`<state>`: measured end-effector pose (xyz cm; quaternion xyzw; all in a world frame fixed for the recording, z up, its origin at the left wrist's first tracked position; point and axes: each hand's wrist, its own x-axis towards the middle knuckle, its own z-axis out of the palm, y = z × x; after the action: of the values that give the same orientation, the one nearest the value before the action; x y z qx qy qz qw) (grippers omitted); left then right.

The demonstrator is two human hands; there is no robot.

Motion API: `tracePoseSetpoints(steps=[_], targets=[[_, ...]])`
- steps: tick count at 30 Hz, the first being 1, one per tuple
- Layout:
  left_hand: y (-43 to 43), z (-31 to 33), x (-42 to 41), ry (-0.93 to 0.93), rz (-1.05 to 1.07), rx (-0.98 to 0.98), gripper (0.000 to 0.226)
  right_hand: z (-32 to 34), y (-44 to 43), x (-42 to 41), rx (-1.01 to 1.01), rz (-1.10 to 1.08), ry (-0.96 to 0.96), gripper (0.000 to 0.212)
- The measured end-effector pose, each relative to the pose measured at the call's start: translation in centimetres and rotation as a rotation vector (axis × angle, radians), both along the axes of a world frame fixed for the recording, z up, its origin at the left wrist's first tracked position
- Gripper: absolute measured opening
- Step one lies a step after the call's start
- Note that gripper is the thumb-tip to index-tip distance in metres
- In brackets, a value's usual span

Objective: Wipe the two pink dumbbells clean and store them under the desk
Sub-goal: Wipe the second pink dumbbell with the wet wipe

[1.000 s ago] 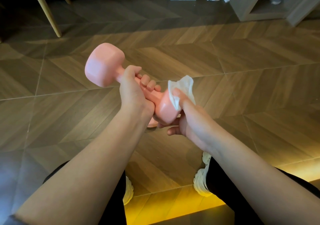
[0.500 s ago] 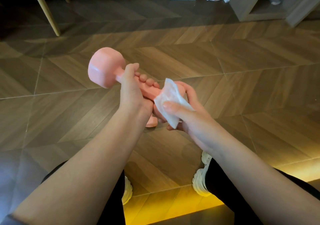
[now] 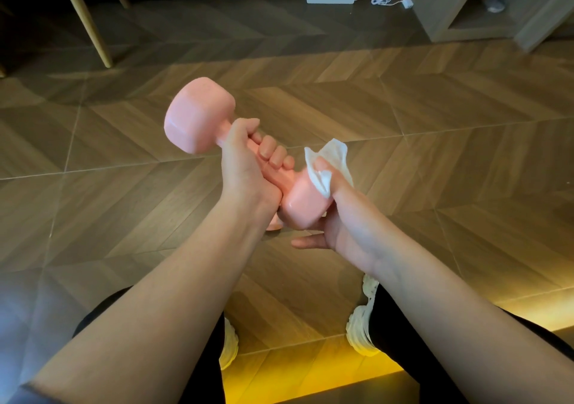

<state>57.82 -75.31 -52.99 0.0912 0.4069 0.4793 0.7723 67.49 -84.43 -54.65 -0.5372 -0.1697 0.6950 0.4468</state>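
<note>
Wiping step, first dumbbell (image 3: 217, 142) w/ both hands on it, held up in the air over the floor (image 3: 435, 161), in front of my knees. My left hand (image 3: 245, 167) is wrapped round the handle, fingers (image 3: 273, 155) curled closed on it, so the bar sits tilted: one head far-left and high, the other near-right and low. My right hand (image 3: 344, 217) cups that near head, thumb pressing a white wipe (image 3: 326, 167) onto its right side; rest of the wipe sticks up loose above the thumb. So right is gripping wipe against the head, not the bar itself.

Just below the near head there's a bit of pink on the floor (image 3: 275, 226), prob. the 2nd dumbbell, mostly hidden by my left wrist, can't say more.

Next, I reckon: rub the wipe round the remaining faces of this head, turning the bar w/ my left, then do handle + far head. Needs a firm left grip so it doesn't slip. Storage comes later; a worktop leg (image 3: 84, 18) stands far left.
</note>
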Motion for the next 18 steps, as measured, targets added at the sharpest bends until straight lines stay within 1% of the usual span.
tracePoseSetpoints(steps=[2, 4, 5, 7, 10, 12, 14, 16, 18], targets=[[0.0, 0.1, 0.1, 0.002, 0.004, -0.004, 0.033, 0.0, 0.0, 0.2, 0.023, -0.021, 0.054, 0.047], [0.2, 0.1, 0.1, -0.003, 0.026, -0.023, 0.031, -0.1, -0.3, 0.5, 0.117, -0.023, 0.081, 0.054], [0.3, 0.1, 0.0, -0.002, 0.039, -0.037, 0.030, -0.2, -0.5, 0.7, 0.167, 0.000, 0.049, 0.059], [0.4, 0.0, -0.2, 0.013, 0.063, -0.067, 0.029, -0.3, -0.6, 0.6, 0.213, 0.034, -0.076, 0.060], [0.4, -0.1, -0.2, 0.011, 0.079, -0.081, 0.031, -0.5, -0.4, -0.5, 0.215, -0.005, -0.224, 0.052], [0.5, -0.2, -0.2, 0.011, 0.081, -0.080, 0.031, -0.6, -0.1, -1.1, 0.209, -0.041, -0.264, 0.049], [0.7, -0.2, -0.2, 0.019, 0.072, -0.083, 0.030, -0.6, 0.1, -0.7, 0.190, -0.047, -0.207, 0.057], [0.8, -0.4, -0.4, 0.014, 0.072, -0.093, 0.029, -0.5, -0.1, 0.2, 0.224, 0.047, -0.137, 0.059], [0.9, -0.4, -0.6, 0.004, 0.081, -0.095, 0.029, -0.5, -0.5, 0.8, 0.275, 0.129, -0.148, 0.059]])
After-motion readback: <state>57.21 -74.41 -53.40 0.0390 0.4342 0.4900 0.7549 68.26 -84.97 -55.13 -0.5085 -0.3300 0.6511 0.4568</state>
